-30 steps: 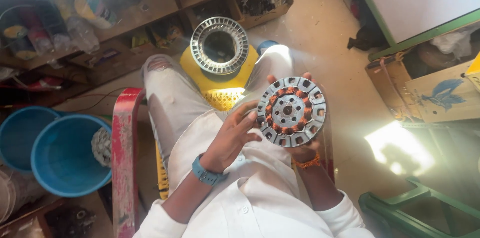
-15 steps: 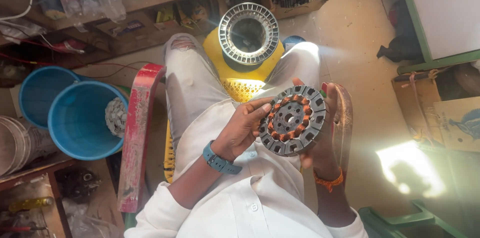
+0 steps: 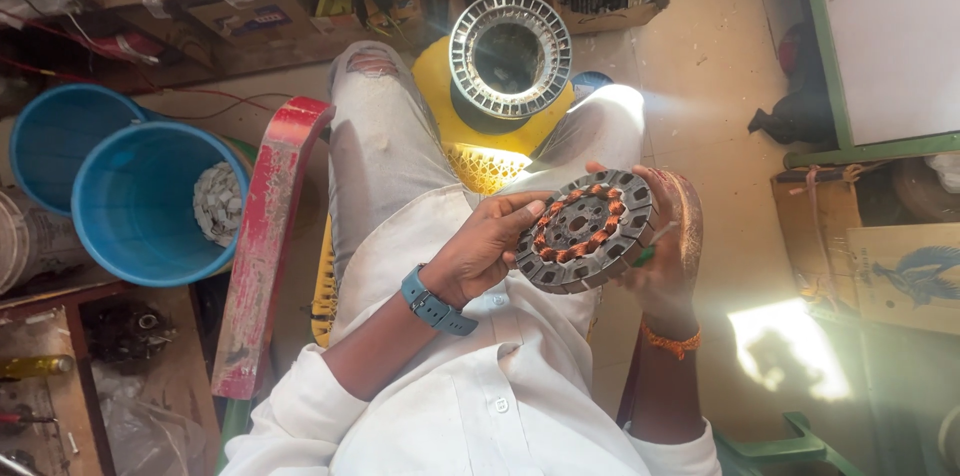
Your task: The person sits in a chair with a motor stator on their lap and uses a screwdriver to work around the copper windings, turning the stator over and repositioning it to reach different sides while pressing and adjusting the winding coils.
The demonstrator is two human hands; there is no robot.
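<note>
Tilted further since the earlier frame, a round slotted stator (image 3: 585, 231) with copper-orange windings sits over the lap, between blue plastic buckets (image 3: 140, 198) and a cardboard box (image 3: 880, 256). Left hand (image 3: 480, 251) grips its rim; right hand (image 3: 665, 256), half hidden behind, supports it.

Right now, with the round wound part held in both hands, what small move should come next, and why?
Probably a small turn of the stator with the left hand, to bring the next copper coil under the fingers. The right hand cradles its far rim and holds a thin green tool, and the left fingertips rest on the near rim, so the disc is well supported for a slight rotation.
</note>
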